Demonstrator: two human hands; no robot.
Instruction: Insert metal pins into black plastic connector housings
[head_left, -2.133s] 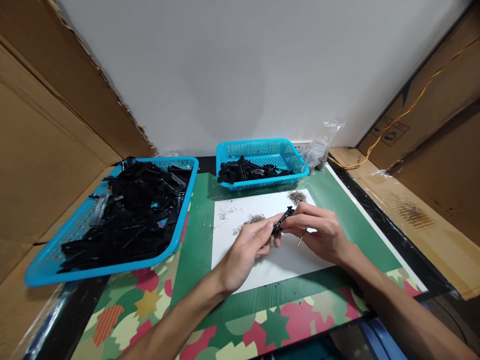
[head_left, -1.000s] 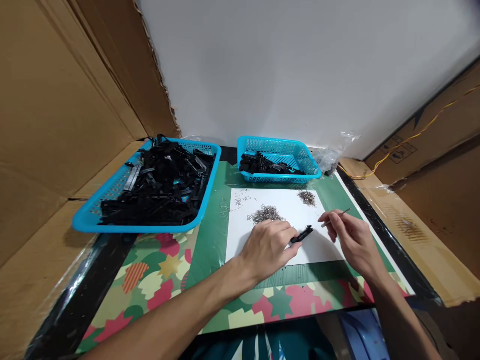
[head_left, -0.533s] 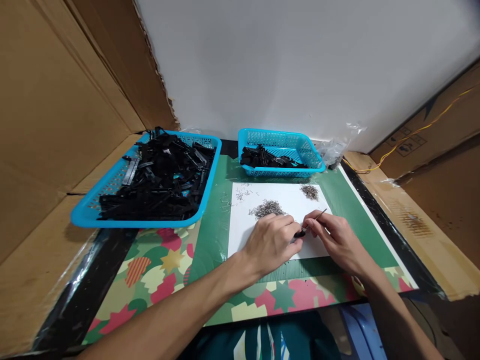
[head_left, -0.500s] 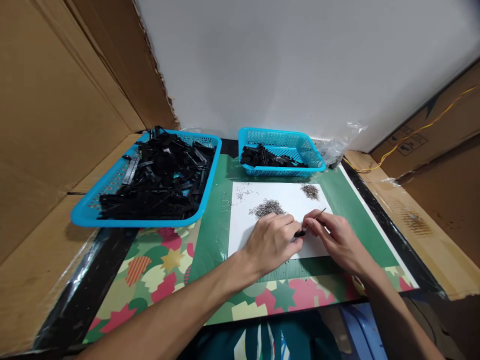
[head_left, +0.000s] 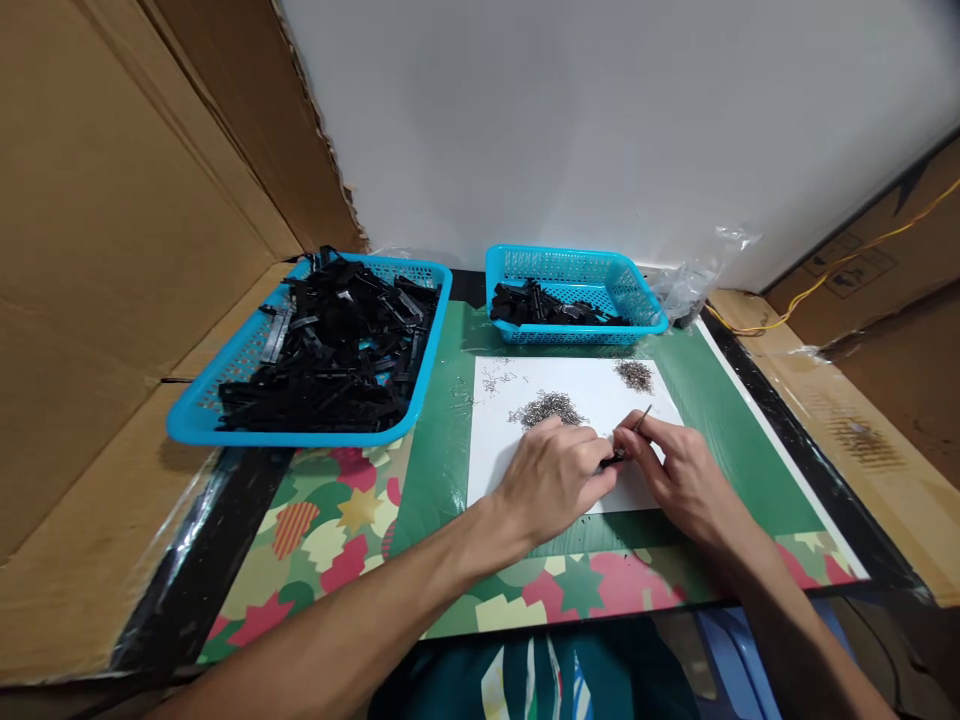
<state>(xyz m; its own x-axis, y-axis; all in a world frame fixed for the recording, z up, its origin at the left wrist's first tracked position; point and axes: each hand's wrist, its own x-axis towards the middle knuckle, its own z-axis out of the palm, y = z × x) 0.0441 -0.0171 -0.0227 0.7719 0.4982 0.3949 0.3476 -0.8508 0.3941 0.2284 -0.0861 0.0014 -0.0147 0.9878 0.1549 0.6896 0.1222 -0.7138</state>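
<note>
My left hand [head_left: 559,470] is closed on a small black plastic piece [head_left: 613,460], most of it hidden by the fingers. Right beside it, my right hand [head_left: 667,460] pinches a thin pointed metal tool [head_left: 643,418] that sticks up past the fingertips; its lower end is at the black piece. Both hands are over a white sheet [head_left: 491,460]. Just beyond my left hand lies a heap of tiny metal parts [head_left: 553,408], and a smaller heap of tiny brownish parts [head_left: 634,375] is near the sheet's far right corner.
A large blue basket [head_left: 307,438] piled with black plastic pieces [head_left: 337,350] stands on the left. Behind the sheet is a smaller blue basket [head_left: 577,335] with fewer black pieces. A clear plastic bag [head_left: 690,290] leans by the wall. Cardboard [head_left: 135,200] borders the left side.
The whole view has shifted a little, so things appear slightly farther right. My right hand's metal tool stands a bit steeper; both hands keep their grips.
</note>
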